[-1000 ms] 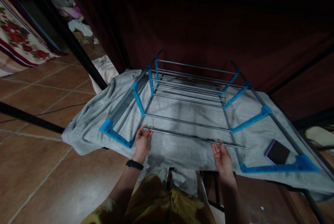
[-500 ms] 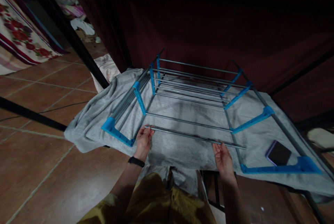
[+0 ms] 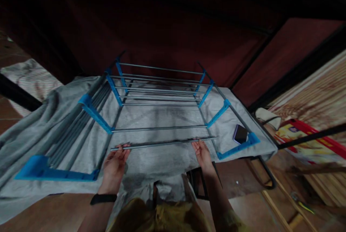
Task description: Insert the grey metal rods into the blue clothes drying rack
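Both hands, left hand point(image 3: 115, 163) and right hand point(image 3: 202, 152), grasp loose grey metal rod point(image 3: 163, 143) mid-frame; next, seat ends into blue plastic rack brackets point(image 3: 238, 146)

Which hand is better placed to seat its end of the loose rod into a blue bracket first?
Right, probably. The right hand holds the metal rod near the end that almost reaches the blue bracket beside the phone. The left hand end hangs further from its bracket.
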`<state>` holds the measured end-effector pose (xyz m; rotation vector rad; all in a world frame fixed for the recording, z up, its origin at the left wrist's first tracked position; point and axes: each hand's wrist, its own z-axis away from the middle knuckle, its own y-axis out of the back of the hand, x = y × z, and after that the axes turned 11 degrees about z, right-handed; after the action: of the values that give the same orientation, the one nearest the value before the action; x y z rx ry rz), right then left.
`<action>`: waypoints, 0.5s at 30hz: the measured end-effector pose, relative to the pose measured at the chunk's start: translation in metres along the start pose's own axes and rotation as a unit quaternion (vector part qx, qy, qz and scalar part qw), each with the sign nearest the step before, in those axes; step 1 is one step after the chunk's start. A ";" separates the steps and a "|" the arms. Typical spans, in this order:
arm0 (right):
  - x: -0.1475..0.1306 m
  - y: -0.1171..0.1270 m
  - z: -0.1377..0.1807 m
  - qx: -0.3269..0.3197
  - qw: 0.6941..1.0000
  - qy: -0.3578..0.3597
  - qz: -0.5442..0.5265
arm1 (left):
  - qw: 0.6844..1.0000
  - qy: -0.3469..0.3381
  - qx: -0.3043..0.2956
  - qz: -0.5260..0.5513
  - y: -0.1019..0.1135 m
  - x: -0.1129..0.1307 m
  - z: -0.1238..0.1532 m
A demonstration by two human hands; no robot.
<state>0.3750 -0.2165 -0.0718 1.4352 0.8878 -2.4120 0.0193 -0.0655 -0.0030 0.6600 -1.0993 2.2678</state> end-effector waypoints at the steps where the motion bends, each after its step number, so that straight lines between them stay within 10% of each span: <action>1: -0.001 -0.001 0.000 -0.001 1.000 -0.001 -0.001 | 1.000 0.001 -0.001 -0.005 0.000 0.001 0.000; 15: -0.030 -0.014 -0.020 0.028 0.999 0.021 -0.002 | 0.997 -0.002 -0.017 -0.073 0.008 0.011 -0.007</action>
<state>0.3984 -0.1976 -0.0475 1.5119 0.8381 -2.4367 0.0050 -0.0616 -0.0041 0.7076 -1.0543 2.1205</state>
